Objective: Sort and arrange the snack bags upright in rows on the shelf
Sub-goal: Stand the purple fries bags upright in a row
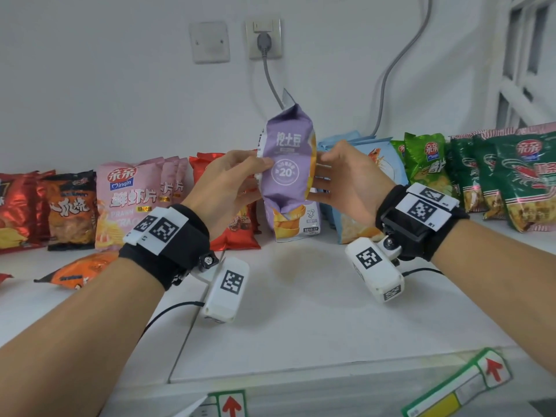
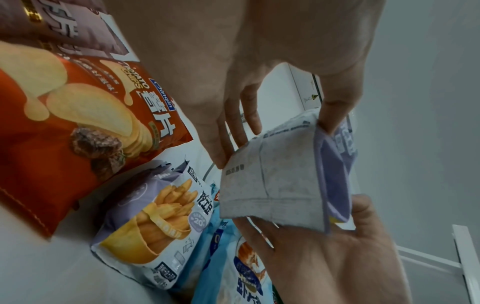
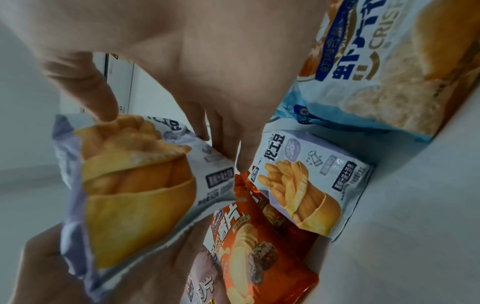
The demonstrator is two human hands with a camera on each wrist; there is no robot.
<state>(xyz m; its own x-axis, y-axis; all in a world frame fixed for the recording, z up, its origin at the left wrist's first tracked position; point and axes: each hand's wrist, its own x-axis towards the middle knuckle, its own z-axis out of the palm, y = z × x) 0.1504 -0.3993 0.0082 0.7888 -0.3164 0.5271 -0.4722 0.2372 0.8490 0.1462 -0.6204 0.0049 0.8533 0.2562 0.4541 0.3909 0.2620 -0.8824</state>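
Purple fries bag [image 1: 285, 164], upright, crumpled

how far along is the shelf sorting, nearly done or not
Mostly done, it seems. Red, pink, blue and green bags stand in rows along the wall. In hand: the left hand and right hand hold a purple bag above its standing twin. Left: an orange bag lying flat in front.

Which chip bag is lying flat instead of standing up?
The orange bag at the front left of the shelf. It lies flat on its side, alone, while the other bags stand in rows along the wall or are held in the hands.
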